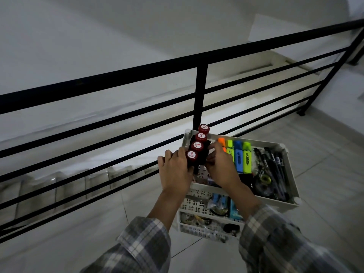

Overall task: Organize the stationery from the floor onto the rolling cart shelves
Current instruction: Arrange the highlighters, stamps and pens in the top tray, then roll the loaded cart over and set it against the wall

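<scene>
Pressing from both sides, left hand (pixel 174 170) and right hand (pixel 221 166) pinch the stamps (pixel 197 149), keeping their row together over the cart (pixel 291 174).

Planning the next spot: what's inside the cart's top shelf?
Top shelf holds stamps gripped by both hands, left hand, right hand; highlighters, pens, tape. Hands cover the rest.

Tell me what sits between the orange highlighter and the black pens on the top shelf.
In the head view, three highlighters lie side by side between the orange highlighter and the black pens: a yellow-green one, a blue one, then another yellow-green one.
</scene>
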